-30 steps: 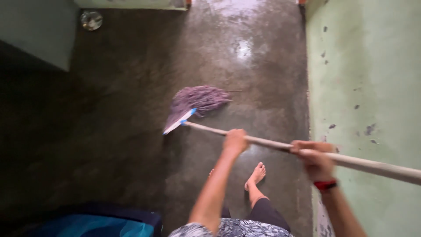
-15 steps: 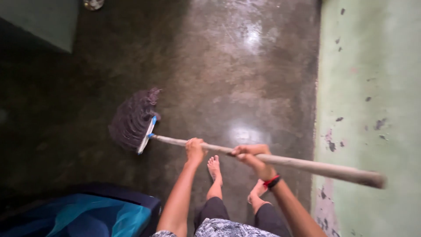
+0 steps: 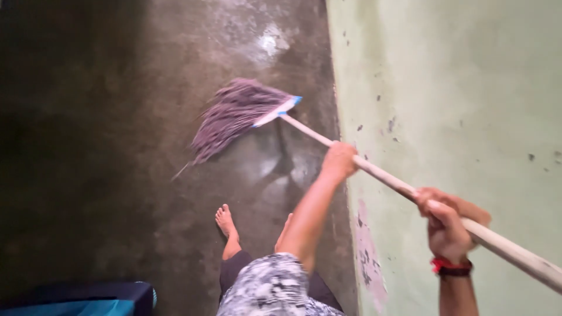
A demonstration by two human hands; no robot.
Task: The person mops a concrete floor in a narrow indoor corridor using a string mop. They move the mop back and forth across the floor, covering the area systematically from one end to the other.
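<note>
- Both of my hands are wrapped around the pale wooden mop handle [image 3: 386, 178]: my left hand [image 3: 339, 161] grips it lower down, nearer the head, and my right hand [image 3: 445, 219] clamps it higher up, with a red wristband [image 3: 451, 267] just below the palm.
- From my grip the handle slants away, up and to the left, to a white and blue clamp bar [image 3: 275, 111] that holds the purplish string mop head [image 3: 234, 117].
- That mop head lies on the wet concrete floor [image 3: 117, 146], strands trailing to the left, close to the foot of the green wall [image 3: 456, 88] on my right.
- My bare foot [image 3: 225, 225] stands on the floor well behind the strands; my other foot is mostly hidden by my left arm.
- I judge this to be the middle of a mopping stroke along the wall's edge.
- A next stroke would call for both grips held firm, the head kept flat on the floor, and my feet clear of the strands.
- A dark blue and teal object [image 3: 76, 298] sits at the lower left, too cropped to identify.
</note>
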